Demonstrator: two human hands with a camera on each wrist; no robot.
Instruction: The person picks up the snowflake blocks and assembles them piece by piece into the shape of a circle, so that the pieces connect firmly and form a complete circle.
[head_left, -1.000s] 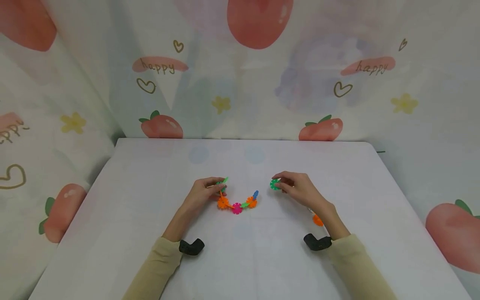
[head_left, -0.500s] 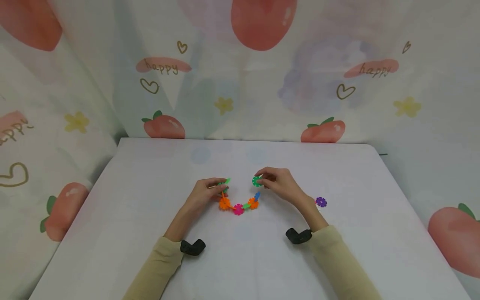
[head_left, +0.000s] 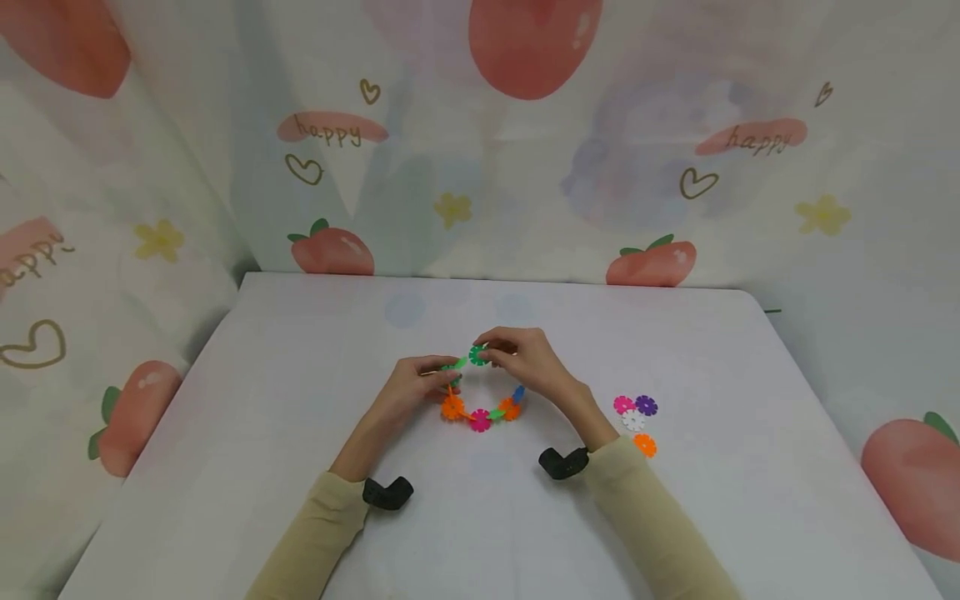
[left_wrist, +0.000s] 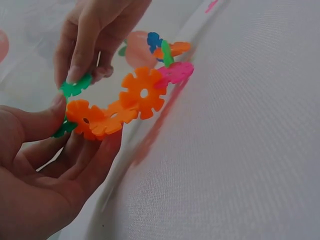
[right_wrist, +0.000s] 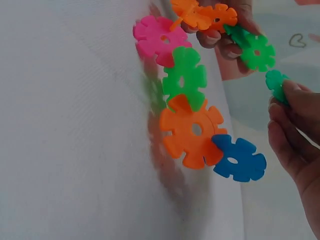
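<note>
Chain of flower-shaped discs (head_left: 480,420), curved; green, orange, pink and blue. Its green end lies pinched between thumb and fingers of the left hand (head_left: 418,380).
Single green disc (head_left: 477,357), one: pinched at the fingertips of the right hand (head_left: 525,357), near the chain's light green end, a gap between.
Loose discs (head_left: 632,420), four: pink, purple, white, orange; on table (head_left: 465,533), beyond the right wrist.
</note>
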